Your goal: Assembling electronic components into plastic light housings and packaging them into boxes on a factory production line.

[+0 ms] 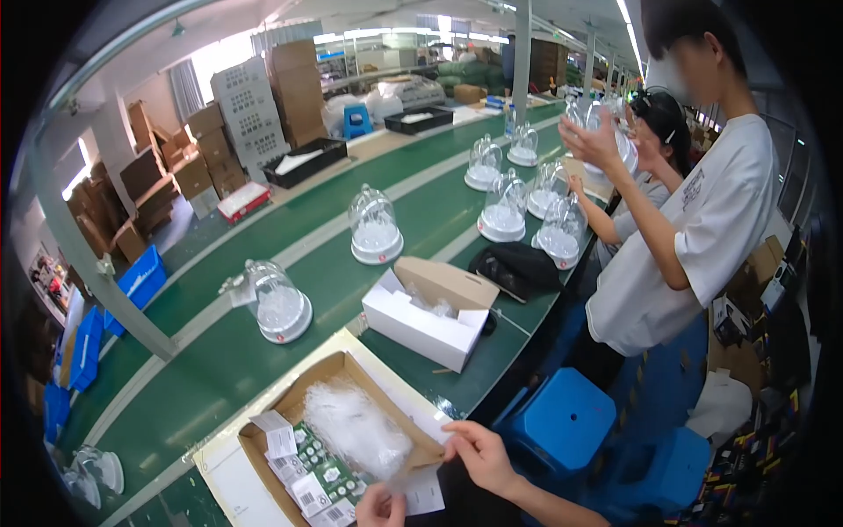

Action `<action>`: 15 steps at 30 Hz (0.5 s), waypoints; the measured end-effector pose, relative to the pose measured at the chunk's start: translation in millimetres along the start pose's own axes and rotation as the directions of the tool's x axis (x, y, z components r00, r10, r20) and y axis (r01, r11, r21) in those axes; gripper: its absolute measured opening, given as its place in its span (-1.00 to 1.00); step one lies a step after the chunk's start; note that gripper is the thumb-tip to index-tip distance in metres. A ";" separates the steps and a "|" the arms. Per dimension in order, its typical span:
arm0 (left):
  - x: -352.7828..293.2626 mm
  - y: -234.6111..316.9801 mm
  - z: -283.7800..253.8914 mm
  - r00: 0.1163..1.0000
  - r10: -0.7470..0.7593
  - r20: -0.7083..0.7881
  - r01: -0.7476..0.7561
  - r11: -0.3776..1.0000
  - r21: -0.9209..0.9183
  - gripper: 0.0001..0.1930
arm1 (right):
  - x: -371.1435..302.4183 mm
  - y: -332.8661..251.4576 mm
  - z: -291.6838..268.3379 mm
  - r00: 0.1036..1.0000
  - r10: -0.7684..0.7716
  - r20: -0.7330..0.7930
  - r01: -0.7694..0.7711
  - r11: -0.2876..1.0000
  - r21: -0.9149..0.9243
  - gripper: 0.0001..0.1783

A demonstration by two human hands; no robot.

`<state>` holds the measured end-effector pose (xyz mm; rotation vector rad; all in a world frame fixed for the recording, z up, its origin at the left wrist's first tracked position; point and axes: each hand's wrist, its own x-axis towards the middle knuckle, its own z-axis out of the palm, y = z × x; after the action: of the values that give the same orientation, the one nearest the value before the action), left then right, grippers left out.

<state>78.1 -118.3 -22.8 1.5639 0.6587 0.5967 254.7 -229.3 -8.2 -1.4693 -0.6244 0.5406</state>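
In front of me lies a shallow cardboard box (252, 445), holding a heap of clear plastic film (351, 426) and several green and white printed cards (320, 465). My left hand (380, 507) is closed at the box's near edge, fingers curled; whatever it grips is too small to make out. Beside the box's right corner, my right hand (481, 458) pinches thumb and forefinger together, and I cannot make out what is between them. A white paper slip (426, 494) shows between the two hands.
Glass-like domes on white bases, one nearby (279, 307), stand along the green conveyor belt (329, 263). An open white carton (421, 329) and a black bag (514, 270) lie beyond my box. To the right are a blue stool (562, 420) and a standing person (685, 228) handling a dome.
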 end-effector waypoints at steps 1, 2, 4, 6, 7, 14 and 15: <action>3.2 7.2 10.3 0.998 -0.059 -0.007 0.058 0.995 -0.086 -0.95 | -3.1 -5.1 -0.9 0.999 0.024 -0.027 -0.020 0.992 0.125 -0.75; 4.3 10.6 17.8 0.994 -0.112 -0.015 0.108 0.979 -0.171 -0.96 | -2.7 -9.8 -4.5 0.998 0.025 -0.061 -0.014 0.984 0.179 -0.75; 7.7 15.1 17.6 0.989 -0.089 0.118 0.108 0.980 -0.167 -0.68 | -11.2 -18.9 -4.8 0.995 0.029 -0.091 -0.004 0.964 0.266 -0.75; 9.2 25.5 22.4 0.984 -0.092 0.150 0.125 0.966 -0.226 -0.70 | -16.3 -26.4 -11.1 0.994 -0.013 -0.105 0.038 0.969 0.245 -0.75; 13.0 26.0 24.5 0.983 -0.115 0.144 0.145 0.965 -0.217 -0.70 | -14.9 -25.6 -15.5 0.992 -0.087 -0.092 0.102 0.980 0.171 -0.79; 40.5 49.3 32.8 0.984 -0.158 0.082 0.177 0.918 -0.354 -0.77 | -23.5 -12.0 -26.4 0.983 0.027 -0.182 0.024 0.961 0.276 -0.86; 39.6 47.6 35.4 0.983 -0.154 0.096 0.179 0.914 -0.364 -0.77 | -25.6 -13.6 -27.5 0.977 0.058 -0.205 0.001 0.960 0.279 -0.84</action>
<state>134.2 -117.7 21.2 1.1548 0.5837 0.5056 254.1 -267.4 3.9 -1.2495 -0.3437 0.4662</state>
